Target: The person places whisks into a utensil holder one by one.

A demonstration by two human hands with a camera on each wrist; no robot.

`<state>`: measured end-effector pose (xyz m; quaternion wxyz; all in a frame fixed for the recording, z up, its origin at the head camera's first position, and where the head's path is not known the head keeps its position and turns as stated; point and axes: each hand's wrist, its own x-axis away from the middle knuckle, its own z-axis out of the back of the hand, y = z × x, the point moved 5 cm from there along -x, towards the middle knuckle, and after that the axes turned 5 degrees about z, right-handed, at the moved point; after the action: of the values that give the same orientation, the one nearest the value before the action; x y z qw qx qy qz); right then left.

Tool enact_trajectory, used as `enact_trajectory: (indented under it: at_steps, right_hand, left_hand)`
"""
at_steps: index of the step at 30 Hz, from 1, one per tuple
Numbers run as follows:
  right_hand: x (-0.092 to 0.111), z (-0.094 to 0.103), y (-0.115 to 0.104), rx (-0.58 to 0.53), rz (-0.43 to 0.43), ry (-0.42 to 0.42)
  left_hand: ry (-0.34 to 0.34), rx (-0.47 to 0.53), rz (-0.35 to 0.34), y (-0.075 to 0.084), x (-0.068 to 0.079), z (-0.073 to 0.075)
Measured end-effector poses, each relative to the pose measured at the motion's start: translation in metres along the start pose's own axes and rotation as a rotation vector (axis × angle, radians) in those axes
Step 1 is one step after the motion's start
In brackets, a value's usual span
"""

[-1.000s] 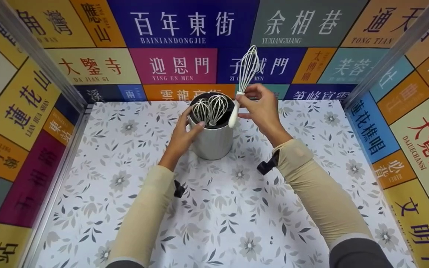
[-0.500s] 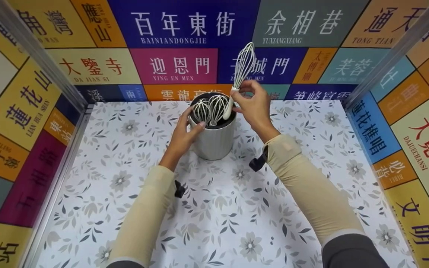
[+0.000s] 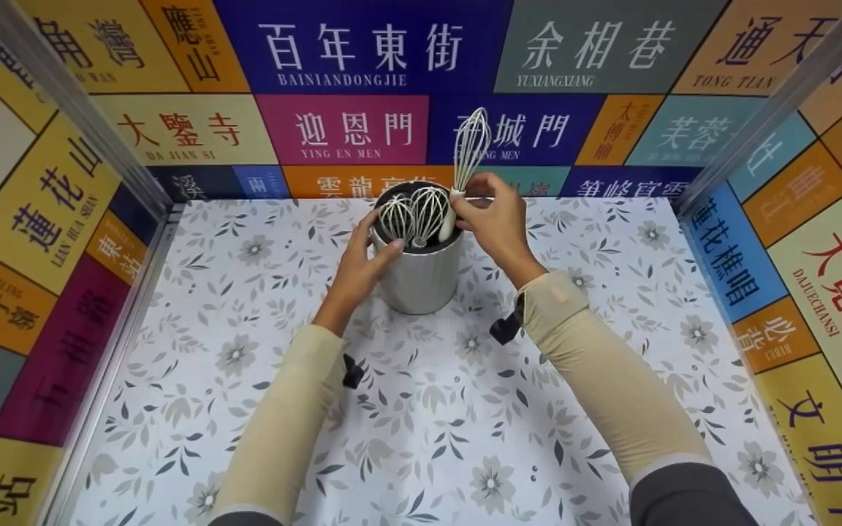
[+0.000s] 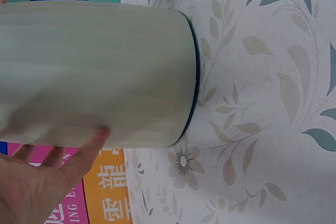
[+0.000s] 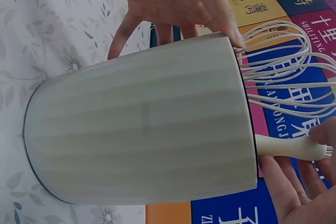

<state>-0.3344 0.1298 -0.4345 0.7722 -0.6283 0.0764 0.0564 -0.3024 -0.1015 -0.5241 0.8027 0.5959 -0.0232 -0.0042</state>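
A pale grey-green utensil holder (image 3: 419, 285) with a dark inside stands upright on the patterned table. My left hand (image 3: 361, 267) holds its left side, thumb at the rim and fingers spread along the wall, as the right wrist view also shows. Two wire whisks (image 3: 430, 212) stand in the holder, loops up. With thumb and fingers my right hand (image 3: 498, 223) pinches another whisk (image 3: 473, 146) near the top of its white handle (image 5: 291, 146). That handle's lower end is inside the holder by the right rim, hidden by the wall in the right wrist view.
A white cloth (image 3: 245, 438) printed with grey leaves and flowers covers the table. Colourful panels (image 3: 340, 131) with large characters close in the back and both sides. Clear upright edges (image 3: 764, 95) stand at the corners.
My right hand has moved left and then down, bringing the whisk from beside the holder to inside its right rim. My left hand and the holder have stayed in place.
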Motion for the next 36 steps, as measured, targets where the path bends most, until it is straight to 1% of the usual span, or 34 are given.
enact_trajectory:
  at_steps: [5, 12, 15, 18, 23, 24, 29, 30, 31, 36]
  right_hand:
    - [0.002, 0.000, 0.003, 0.057, 0.039, 0.001]
    - [0.005, 0.002, 0.004, 0.241, 0.079, -0.013]
    - [0.006, 0.003, 0.005, 0.292, 0.089, -0.019]
    - [0.008, 0.003, 0.006, 0.315, 0.094, -0.022]
    - [0.009, 0.004, 0.008, 0.318, 0.096, -0.030]
    - [0.009, 0.005, 0.009, 0.324, 0.099, -0.031]
    - [0.009, 0.005, 0.009, 0.359, 0.126, -0.034]
    - [0.009, 0.005, 0.009, 0.365, 0.130, -0.036]
    - [0.009, 0.005, 0.008, 0.368, 0.132, -0.037]
    - [0.011, 0.006, 0.009, 0.364, 0.112, -0.048]
  left_hand:
    - [-0.005, -0.003, 0.002, -0.001, 0.000, 0.000]
    - [-0.007, -0.003, 0.000, -0.001, 0.000, 0.000]
    - [-0.003, 0.001, -0.002, -0.002, -0.001, 0.000]
    - [0.002, 0.007, -0.015, -0.002, -0.001, 0.000]
    - [0.005, 0.014, -0.049, -0.001, -0.003, 0.001]
    - [0.000, 0.013, -0.046, 0.005, 0.000, 0.002]
    - [-0.003, 0.012, -0.038, 0.005, -0.001, 0.001]
    - [0.000, 0.012, -0.039, 0.005, -0.001, 0.001]
    - [0.004, 0.015, -0.042, 0.000, -0.004, 0.000]
    - [0.003, 0.007, -0.026, -0.001, -0.004, 0.000]
